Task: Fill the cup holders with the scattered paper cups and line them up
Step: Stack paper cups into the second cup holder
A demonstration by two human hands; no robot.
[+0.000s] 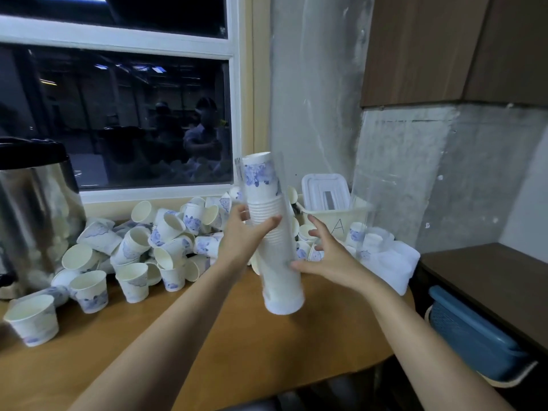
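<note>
Clear tilted holder [280, 287], nested cups [264, 208]

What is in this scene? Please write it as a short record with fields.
held item: clear plastic tube cup holder, tilted
contents: stacked white paper cups with blue print
left hand: grips the tube's middle
right hand: fingers spread, thumb touching the tube lower down
loose cups: pile on the brown wooden table
far left: shiny metal urn
</note>
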